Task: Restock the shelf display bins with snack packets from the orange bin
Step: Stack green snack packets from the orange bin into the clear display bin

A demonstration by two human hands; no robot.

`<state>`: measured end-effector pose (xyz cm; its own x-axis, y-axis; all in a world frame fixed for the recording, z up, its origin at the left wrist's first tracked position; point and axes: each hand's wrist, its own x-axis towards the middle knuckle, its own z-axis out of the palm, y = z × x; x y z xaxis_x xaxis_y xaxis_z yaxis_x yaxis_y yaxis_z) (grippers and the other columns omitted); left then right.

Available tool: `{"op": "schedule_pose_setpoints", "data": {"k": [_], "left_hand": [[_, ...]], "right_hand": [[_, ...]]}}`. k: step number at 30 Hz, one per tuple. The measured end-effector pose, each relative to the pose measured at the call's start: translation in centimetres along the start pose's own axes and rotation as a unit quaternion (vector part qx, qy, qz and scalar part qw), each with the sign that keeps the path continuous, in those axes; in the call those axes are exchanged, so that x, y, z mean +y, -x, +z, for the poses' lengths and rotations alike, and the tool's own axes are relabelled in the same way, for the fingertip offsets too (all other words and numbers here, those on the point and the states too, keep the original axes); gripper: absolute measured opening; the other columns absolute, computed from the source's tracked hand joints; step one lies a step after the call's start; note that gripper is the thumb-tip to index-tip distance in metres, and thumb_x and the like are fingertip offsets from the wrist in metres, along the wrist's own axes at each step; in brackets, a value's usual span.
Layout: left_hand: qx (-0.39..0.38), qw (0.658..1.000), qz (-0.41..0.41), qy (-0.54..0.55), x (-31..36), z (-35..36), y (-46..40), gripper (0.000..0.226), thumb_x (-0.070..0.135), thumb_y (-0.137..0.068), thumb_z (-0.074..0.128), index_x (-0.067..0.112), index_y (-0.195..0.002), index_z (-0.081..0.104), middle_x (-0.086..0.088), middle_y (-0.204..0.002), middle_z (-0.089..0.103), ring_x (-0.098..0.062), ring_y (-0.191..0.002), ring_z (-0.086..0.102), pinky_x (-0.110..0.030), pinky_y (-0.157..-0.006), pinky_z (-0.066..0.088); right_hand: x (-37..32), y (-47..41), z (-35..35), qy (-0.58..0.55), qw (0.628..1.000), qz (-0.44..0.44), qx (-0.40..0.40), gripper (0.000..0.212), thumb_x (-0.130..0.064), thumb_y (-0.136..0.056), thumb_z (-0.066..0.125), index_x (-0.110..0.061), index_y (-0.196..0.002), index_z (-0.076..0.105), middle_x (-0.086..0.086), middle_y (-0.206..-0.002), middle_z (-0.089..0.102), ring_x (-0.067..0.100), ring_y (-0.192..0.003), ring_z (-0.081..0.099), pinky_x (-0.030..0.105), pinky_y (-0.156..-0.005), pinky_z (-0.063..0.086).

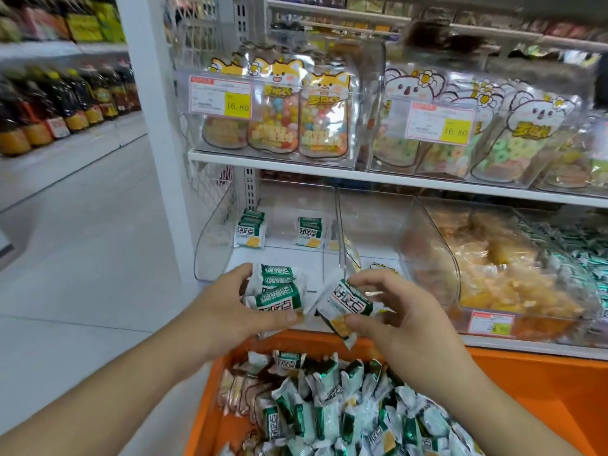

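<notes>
My left hand (237, 301) grips a small stack of green-and-white snack packets (279, 287) in front of the clear display bin (210, 258) on the lower shelf. My right hand (391, 311) pinches a single packet (345, 302) of the same kind, tilted, just right of the stack. Both hands hover above the orange bin (526, 383), which holds a heap of several loose packets (329, 406). Inside the clear bin, a short upright row of packets (250, 230) stands at the back left and one packet (309, 232) stands further right.
A second clear bin (371, 225) to the right holds very little. Further right, bins hold orange-yellow snacks (493, 271) and green packets (579, 251). The upper shelf (296, 164) carries candy bags with price tags. An aisle floor (82, 258) and bottle shelves (59, 103) lie left.
</notes>
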<state>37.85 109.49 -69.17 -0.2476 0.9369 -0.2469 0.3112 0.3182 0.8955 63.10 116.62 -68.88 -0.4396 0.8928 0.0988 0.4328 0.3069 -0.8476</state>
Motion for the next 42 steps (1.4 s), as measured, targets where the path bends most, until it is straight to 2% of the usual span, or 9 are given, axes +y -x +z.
{"op": "schedule_pose_setpoints", "data": {"k": [5, 8, 12, 20, 26, 31, 37, 40, 42], "left_hand": [[0.027, 0.999, -0.004, 0.038, -1.5, -4.8, -0.7, 0.083, 0.051, -0.051, 0.102, 0.032, -0.124, 0.067, 0.014, -0.107, 0.079, -0.008, -0.096, 0.077, -0.038, -0.09, 0.06], [0.029, 0.998, -0.016, 0.05, -2.8, -6.5, -0.7, 0.078, 0.053, -0.052, 0.098, 0.031, -0.121, 0.069, 0.012, -0.106, 0.08, -0.01, -0.095, 0.077, -0.037, -0.085, 0.058], [0.061, 0.997, -0.035, 0.04, -4.4, -7.5, -1.5, 0.099, 0.072, -0.042, 0.096, 0.035, -0.128, 0.066, 0.013, -0.113, 0.078, -0.006, -0.093, 0.076, -0.037, -0.084, 0.061], [0.046, 0.992, -0.019, 0.112, -5.1, -7.8, -2.8, 0.053, 0.046, -0.064, 0.092, 0.037, -0.112, 0.07, 0.02, -0.093, 0.079, 0.001, -0.08, 0.075, -0.013, -0.058, 0.054], [0.039, 0.991, -0.012, 0.125, -5.3, -8.2, -2.7, 0.058, 0.052, -0.056, 0.088, 0.04, -0.111, 0.07, 0.022, -0.095, 0.078, 0.001, -0.084, 0.075, -0.017, -0.064, 0.056], [0.045, 0.991, -0.006, 0.129, -5.2, -8.3, -2.5, 0.049, 0.044, -0.066, 0.09, 0.039, -0.111, 0.07, 0.02, -0.097, 0.079, 0.0, -0.085, 0.076, -0.016, -0.064, 0.057], [0.055, 0.992, 0.0, 0.117, -5.1, -8.0, -2.3, 0.053, 0.047, -0.065, 0.091, 0.041, -0.113, 0.069, 0.022, -0.1, 0.078, 0.001, -0.089, 0.075, -0.015, -0.067, 0.057], [0.052, 0.993, 0.004, 0.103, -4.9, -7.9, -2.2, 0.058, 0.047, -0.065, 0.093, 0.041, -0.117, 0.068, 0.022, -0.104, 0.078, 0.001, -0.094, 0.075, -0.024, -0.079, 0.059], [0.046, 0.994, 0.006, 0.098, -4.6, -7.7, -1.9, 0.06, 0.045, -0.066, 0.095, 0.041, -0.119, 0.068, 0.02, -0.105, 0.078, -0.001, -0.096, 0.075, -0.029, -0.085, 0.06]], "right_hand": [[-2.5, -8.8, 5.0, 0.055, 0.998, -0.043, 0.007, 0.041, -0.033, -0.086, 0.086, -0.044, -0.119, 0.065, -0.029, -0.113, 0.065, -0.013, -0.101, 0.058, 0.013, -0.08, 0.047], [-2.2, -15.0, 9.6, 0.109, 0.993, -0.049, -0.011, 0.044, -0.03, -0.084, 0.088, -0.037, -0.123, 0.067, -0.02, -0.12, 0.068, -0.003, -0.095, 0.06, 0.026, -0.089, 0.053], [-0.3, -21.0, 14.6, 0.17, 0.982, -0.07, -0.044, 0.045, -0.022, -0.083, 0.09, -0.024, -0.125, 0.073, -0.009, -0.124, 0.071, 0.003, -0.107, 0.059, 0.024, -0.099, 0.049], [2.0, -26.2, 18.7, 0.275, 0.955, -0.098, -0.054, 0.041, -0.022, -0.081, 0.09, -0.023, -0.114, 0.065, -0.002, -0.111, 0.064, 0.02, -0.104, 0.057, 0.04, -0.085, 0.054], [2.2, -26.6, 19.3, 0.333, 0.931, -0.15, -0.004, 0.034, -0.027, -0.082, 0.088, -0.025, -0.109, 0.066, -0.007, -0.119, 0.057, 0.017, -0.116, 0.044, 0.035, -0.081, 0.034], [2.0, -26.7, 19.5, 0.346, 0.927, -0.142, -0.006, 0.039, -0.029, -0.085, 0.085, -0.027, -0.117, 0.063, -0.002, -0.127, 0.051, 0.021, -0.124, 0.041, 0.035, -0.086, 0.035], [1.7, -26.0, 18.6, 0.326, 0.94, -0.098, -0.033, 0.067, -0.039, -0.084, 0.086, -0.024, -0.141, 0.054, 0.002, -0.14, 0.046, 0.025, -0.134, 0.037, 0.04, -0.109, 0.038], [0.7, -24.3, 17.1, 0.244, 0.965, -0.088, -0.044, 0.056, -0.031, -0.087, 0.084, -0.025, -0.136, 0.057, 0.0, -0.136, 0.048, 0.023, -0.131, 0.043, 0.042, -0.114, 0.041], [-0.9, -21.9, 15.6, 0.153, 0.983, -0.086, -0.052, 0.035, -0.021, -0.095, 0.076, -0.025, -0.127, 0.063, -0.002, -0.126, 0.056, 0.018, -0.116, 0.055, 0.038, -0.106, 0.048]]}}
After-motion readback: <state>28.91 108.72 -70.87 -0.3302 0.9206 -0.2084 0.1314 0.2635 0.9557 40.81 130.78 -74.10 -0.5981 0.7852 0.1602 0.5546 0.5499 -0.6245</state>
